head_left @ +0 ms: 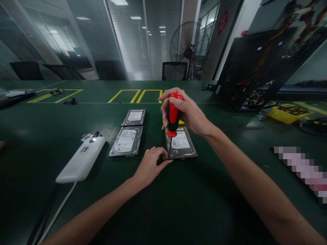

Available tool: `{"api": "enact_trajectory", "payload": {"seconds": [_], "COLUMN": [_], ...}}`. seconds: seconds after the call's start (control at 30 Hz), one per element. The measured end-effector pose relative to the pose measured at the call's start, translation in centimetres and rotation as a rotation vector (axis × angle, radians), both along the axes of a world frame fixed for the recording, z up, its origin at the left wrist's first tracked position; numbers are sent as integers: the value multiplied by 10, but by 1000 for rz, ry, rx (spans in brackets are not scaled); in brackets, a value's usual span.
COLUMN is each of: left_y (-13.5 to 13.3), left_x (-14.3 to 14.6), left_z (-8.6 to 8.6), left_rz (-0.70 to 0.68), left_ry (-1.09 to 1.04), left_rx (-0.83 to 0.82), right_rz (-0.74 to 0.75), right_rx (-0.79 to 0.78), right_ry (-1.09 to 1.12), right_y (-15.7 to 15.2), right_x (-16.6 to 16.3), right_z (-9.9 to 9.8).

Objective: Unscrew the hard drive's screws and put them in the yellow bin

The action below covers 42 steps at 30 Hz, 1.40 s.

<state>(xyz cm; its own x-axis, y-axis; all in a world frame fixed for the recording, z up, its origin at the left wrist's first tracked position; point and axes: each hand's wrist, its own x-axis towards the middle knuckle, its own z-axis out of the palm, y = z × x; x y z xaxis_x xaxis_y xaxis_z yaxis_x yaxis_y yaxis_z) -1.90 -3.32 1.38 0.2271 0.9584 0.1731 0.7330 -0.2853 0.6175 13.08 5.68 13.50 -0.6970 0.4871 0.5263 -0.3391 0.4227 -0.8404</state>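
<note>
A green counter [178, 204] carries a black case [245, 71] at far right. The left hand [149, 165], half curled, has fingertips by the near left corner of a drive [183, 142], flat, right of two others; I cannot tell whether they pinch anything. The right hand [189, 114] grips a nearly upright screwdriver [173, 115], tip at that corner.

I see left hand [150, 162] and right hand [191, 110], both bare; left forearm [107, 203] and right forearm [245, 173] slim, uncovered to view's edge, tapering handward.
</note>
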Motion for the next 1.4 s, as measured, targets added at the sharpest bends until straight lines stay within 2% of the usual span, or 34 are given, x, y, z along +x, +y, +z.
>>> {"api": "enact_trajectory", "payload": {"seconds": [0.23, 0.53, 0.8, 1.07, 1.3, 1.4], "left_y": [0, 1, 1, 2, 1, 1], "left_x": [0, 0, -1, -1, -1, 0], "left_z": [1, -3, -6, -8, -6, -6], "left_rz": [5, 9, -9, -33, -37, -30], "left_ry": [12, 12, -86, -122, -124, -109], "left_rx": [19, 28, 19, 20, 18, 19], "right_rz": [-132, -64, 60, -59, 40, 33], "right_rx": [59, 40, -4, 24, -6, -14], "right_ry": [-6, -61, -41, -24, -58, -67], "right_y": [0, -2, -2, 0, -2, -4], "right_x": [3, 3, 2, 2, 5, 4], "right_z": [0, 1, 1, -2, 0, 2]}}
